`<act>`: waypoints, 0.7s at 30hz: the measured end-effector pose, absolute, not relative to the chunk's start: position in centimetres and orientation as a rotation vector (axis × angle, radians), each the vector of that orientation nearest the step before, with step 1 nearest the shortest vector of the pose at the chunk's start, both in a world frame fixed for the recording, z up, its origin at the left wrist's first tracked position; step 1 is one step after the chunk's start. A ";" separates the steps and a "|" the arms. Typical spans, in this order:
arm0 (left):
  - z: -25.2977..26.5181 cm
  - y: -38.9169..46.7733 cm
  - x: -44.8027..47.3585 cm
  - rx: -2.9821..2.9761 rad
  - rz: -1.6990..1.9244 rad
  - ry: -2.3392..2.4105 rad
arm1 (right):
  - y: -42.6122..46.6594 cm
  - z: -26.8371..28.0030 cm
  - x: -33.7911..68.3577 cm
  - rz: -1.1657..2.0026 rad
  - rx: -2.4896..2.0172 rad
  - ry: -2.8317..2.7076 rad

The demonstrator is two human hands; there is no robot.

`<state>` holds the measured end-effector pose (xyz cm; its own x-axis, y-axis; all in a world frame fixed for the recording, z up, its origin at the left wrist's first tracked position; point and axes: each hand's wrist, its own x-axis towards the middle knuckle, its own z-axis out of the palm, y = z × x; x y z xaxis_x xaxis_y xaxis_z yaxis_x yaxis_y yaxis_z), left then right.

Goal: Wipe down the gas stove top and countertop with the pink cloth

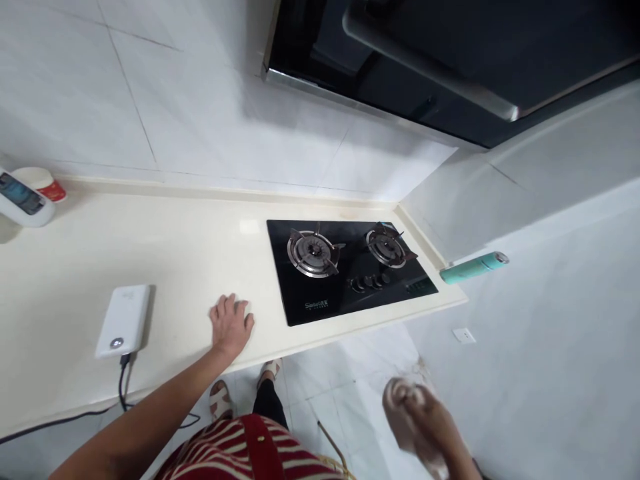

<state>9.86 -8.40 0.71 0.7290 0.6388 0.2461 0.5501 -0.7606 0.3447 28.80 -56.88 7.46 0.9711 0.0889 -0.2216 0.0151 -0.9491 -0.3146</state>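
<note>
My left hand [231, 325] lies palm down near the front edge of the cream countertop [200, 243], its fingers a little apart and nothing in it. Just right of it is a black glass gas hob [345, 290] with two burners and several knobs. Low on the right, off the counter and over the floor, my right hand [433, 420] grips a bunched brownish cloth [399, 407]. Motion smears both the hand and the cloth, and parts of the fingers are hidden.
A white power bank [123, 320] with a black cable [65, 419] lies on the left. Behind it stand a white bottle [25, 200] and a red-and-white cup [47, 183]. A green cylinder [473, 268] sits at the counter's right end. A dark range hood [400, 60] overhangs the hob.
</note>
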 end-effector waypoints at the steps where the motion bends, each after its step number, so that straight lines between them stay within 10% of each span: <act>1: 0.7 -8.4 9.9 2.686 0.512 0.943 | -57.3 8.4 30.2 0.291 -2.763 -0.037; 10: 0.7 -8.4 9.7 2.653 0.514 0.939 | -38.8 8.1 37.5 0.196 -2.732 -0.013; 21: 1.2 -7.1 9.1 2.119 0.645 0.962 | -22.2 5.6 13.6 0.704 -2.257 -1.564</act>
<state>9.07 -7.09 1.17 0.5979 0.7883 0.1450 0.4335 -0.4702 0.7687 13.59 -22.18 5.63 0.2852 0.9330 -0.2196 0.7830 -0.3589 -0.5080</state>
